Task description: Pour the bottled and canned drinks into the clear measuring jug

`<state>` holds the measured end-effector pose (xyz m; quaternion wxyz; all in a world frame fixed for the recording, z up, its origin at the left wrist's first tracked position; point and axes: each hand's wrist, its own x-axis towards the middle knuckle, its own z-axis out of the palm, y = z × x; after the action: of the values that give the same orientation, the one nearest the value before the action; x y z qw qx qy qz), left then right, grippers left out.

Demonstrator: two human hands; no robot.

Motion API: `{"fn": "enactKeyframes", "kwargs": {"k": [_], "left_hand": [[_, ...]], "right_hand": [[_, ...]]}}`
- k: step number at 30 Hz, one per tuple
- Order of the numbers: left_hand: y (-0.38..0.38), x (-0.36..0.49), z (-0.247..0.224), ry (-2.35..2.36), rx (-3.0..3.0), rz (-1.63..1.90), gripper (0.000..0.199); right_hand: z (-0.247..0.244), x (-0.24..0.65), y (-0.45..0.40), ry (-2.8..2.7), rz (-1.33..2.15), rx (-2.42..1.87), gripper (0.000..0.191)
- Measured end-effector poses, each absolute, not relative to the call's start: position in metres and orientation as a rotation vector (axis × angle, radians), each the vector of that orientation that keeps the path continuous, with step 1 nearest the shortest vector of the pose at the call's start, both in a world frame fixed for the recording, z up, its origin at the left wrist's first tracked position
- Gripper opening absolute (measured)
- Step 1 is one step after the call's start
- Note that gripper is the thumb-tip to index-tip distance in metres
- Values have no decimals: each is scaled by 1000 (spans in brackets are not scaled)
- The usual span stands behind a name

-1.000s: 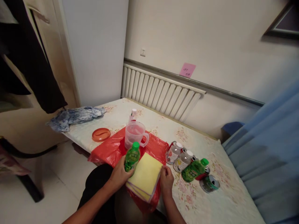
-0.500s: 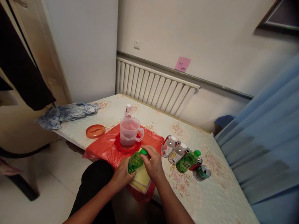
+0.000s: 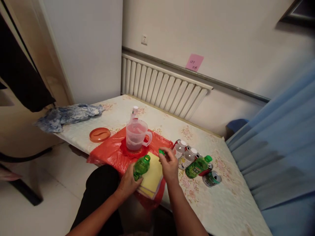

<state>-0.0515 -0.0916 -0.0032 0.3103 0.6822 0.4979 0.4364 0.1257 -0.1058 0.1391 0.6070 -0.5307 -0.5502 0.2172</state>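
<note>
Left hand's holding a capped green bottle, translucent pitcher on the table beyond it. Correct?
Not capped: the head view shows the green bottle in the left hand with its mouth open, and a green cap in the right hand. The translucent pitcher is beyond it, as you said.

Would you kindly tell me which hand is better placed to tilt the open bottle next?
Probably the left hand: it grips the open bottle, while the right hand holds the green cap.
</note>
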Motion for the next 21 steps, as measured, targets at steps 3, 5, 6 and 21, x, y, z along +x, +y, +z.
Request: {"fn": "enactKeyframes", "kwargs": {"k": [3,5,6,21], "left_hand": [[-91,-56,-6,1324,1737,1138,62],[-91,-59,-10,1335,1706,1137,62],[-91,-61,-12,1342,1695,1137,62],[-88,-69,-26,1311,1675,1117,59]], "right_hand": [[101,144,-86,-954,838,-1301,32],[73,154,-78,-792,951,-1375,33],[60,156,-75,-766,975,-1393,33],[-2,154,-43,-908,1011,-1705,22]]}}
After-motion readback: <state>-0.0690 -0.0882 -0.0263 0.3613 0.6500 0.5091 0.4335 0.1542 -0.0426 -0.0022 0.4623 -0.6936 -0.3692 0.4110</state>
